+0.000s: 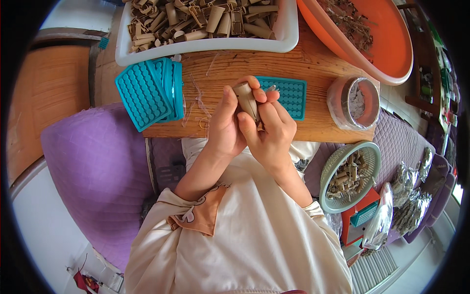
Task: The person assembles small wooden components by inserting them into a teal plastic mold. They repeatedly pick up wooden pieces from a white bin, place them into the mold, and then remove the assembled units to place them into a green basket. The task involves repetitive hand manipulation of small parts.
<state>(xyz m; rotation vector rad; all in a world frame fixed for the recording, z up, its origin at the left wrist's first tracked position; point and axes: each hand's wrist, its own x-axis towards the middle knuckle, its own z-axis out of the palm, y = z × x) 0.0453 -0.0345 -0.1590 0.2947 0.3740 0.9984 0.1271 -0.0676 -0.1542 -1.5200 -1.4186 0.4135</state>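
Both of my hands meet over the table's near edge around a tan, tapered plastic piece. My left hand is closed on it from the left, thumb along its upper side. My right hand grips the same piece from the right, its thumb pressed to the lower end. A small clear, shiny bit shows by the right fingertips; I cannot make out what it is. Just behind the right hand lies a teal tray with rows of round cups, partly hidden by the fingers.
A white bin of similar tan pieces stands at the back. Teal trays are stacked on the left. An orange basin and a plastic-lined tub are at the right. A grey-green basket of tan pieces sits below the table's right end.
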